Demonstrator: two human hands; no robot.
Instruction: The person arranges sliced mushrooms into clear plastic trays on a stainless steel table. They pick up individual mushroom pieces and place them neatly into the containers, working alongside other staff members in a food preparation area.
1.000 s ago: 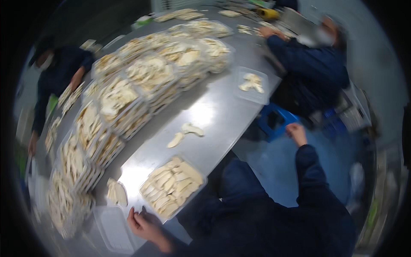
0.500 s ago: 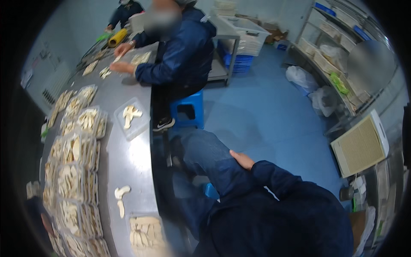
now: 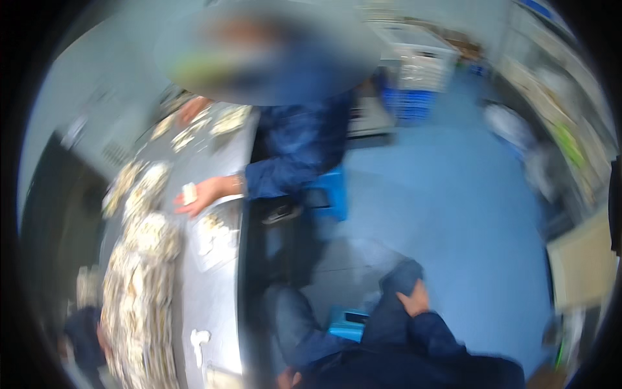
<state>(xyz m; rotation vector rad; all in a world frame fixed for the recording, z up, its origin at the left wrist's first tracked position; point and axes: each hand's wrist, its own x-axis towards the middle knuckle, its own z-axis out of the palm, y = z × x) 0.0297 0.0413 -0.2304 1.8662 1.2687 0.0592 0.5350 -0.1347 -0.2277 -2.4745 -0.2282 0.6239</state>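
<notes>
My right hand (image 3: 416, 298) rests on my right knee (image 3: 403, 279), thumb apart from the fingers, holding nothing. At the lower edge, a small part of my left hand (image 3: 288, 378) shows by my lap; its fingers are hidden. Left of my legs stands a metal table (image 3: 210, 292). Near its edge lie pale mushroom slices (image 3: 198, 343), and the corner of a tray (image 3: 223, 378) shows below them. Stacked clear trays of slices (image 3: 139, 292) line the table's far side. A co-worker's open palm (image 3: 202, 194) carries a small pale piece over the table.
The co-worker (image 3: 291, 142) sits on a blue stool (image 3: 334, 194) ahead. A clear tray with slices (image 3: 217, 230) is below that person's arm. My own blue stool (image 3: 348, 324) shows between my legs. Crates (image 3: 414, 71) stand behind, shelving (image 3: 551, 110) at the right.
My view has swung, blurring the picture. My legs have moved apart, with my right hand still on the right one. The co-worker has turned and stretched one arm toward me over the table.
</notes>
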